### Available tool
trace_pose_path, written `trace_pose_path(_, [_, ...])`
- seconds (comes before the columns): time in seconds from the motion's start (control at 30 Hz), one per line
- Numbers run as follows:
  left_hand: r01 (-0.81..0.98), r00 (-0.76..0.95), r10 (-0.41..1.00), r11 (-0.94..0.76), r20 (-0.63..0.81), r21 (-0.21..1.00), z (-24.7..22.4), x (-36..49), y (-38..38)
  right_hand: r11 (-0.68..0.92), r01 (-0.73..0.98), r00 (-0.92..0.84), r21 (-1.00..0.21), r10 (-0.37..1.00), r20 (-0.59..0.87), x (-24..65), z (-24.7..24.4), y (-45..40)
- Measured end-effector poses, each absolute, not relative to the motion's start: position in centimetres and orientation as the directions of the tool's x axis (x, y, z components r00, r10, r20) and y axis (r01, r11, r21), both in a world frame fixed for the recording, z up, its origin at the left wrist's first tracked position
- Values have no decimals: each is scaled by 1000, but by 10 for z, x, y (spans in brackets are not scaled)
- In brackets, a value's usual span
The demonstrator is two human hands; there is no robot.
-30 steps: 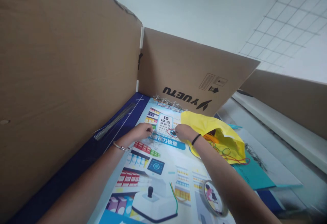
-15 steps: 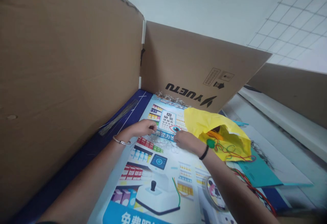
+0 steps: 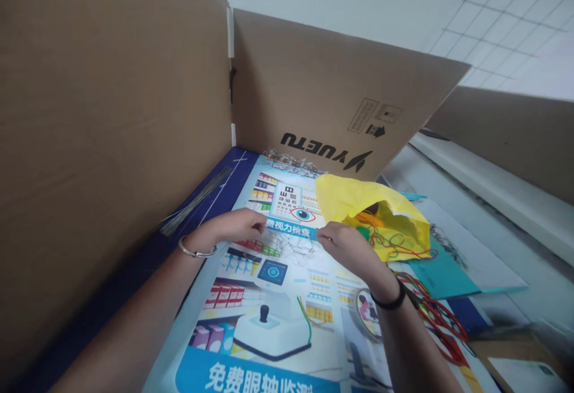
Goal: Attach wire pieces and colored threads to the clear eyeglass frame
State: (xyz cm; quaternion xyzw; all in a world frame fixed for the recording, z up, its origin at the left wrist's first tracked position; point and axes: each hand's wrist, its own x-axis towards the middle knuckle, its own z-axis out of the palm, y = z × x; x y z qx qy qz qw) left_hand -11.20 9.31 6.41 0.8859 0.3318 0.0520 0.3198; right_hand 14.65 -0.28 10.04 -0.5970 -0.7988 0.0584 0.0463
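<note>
My left hand (image 3: 242, 224), a silver bangle at its wrist, hovers over the printed poster (image 3: 273, 297) with its fingers pinched together. My right hand (image 3: 347, 248), wearing a black band, is closed in a similar pinch just left of a yellow bag (image 3: 343, 189). A gap separates the two hands. Whatever lies between the fingertips is too thin or hidden to make out. Just below and between the hands, a loose tangle of thin, clear or silvery wire (image 3: 293, 246) rests on the poster. Another heap of thin wire (image 3: 293, 160) lies at the poster's far end.
Cardboard walls stand at the left (image 3: 112, 112) and back (image 3: 323, 94). A bundle of straight wires (image 3: 197, 201) lies along the left side. Coloured cords (image 3: 442, 321) sit at right, near a teal folder (image 3: 443, 276). A round picture item (image 3: 368, 315) is beside my right forearm.
My hands have moved farther apart, the right one shifting right and toward me. The whole view has shifted slightly, and more of the printed text between the hands shows.
</note>
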Motion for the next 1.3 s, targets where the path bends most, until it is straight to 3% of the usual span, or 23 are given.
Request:
trace_pose_path(0.2, [594, 735, 672, -576, -88, 562, 71, -120, 96, 196, 960, -197, -200, 980, 15, 150, 95, -5])
trace_pose_path(0.43, [628, 707, 696, -534, -126, 566, 69, -110, 91, 105, 994, -107, -28, 991, -78, 158, 81, 1])
trace_pose_path(0.67, [638, 710, 690, -543, -144, 545, 56, -110, 95, 345, 905, -377, -251, 921, -94, 168, 71, 0])
trace_pose_path(0.87, [634, 709, 691, -535, -143, 558, 53, -112, 97, 363, 871, -397, -330, 917, -38, 160, 59, -1])
trace_pose_path(1.3, [624, 698, 699, -489, -154, 610, 50, -114, 100, 308, 934, -324, -182, 944, -64, 147, 60, -1])
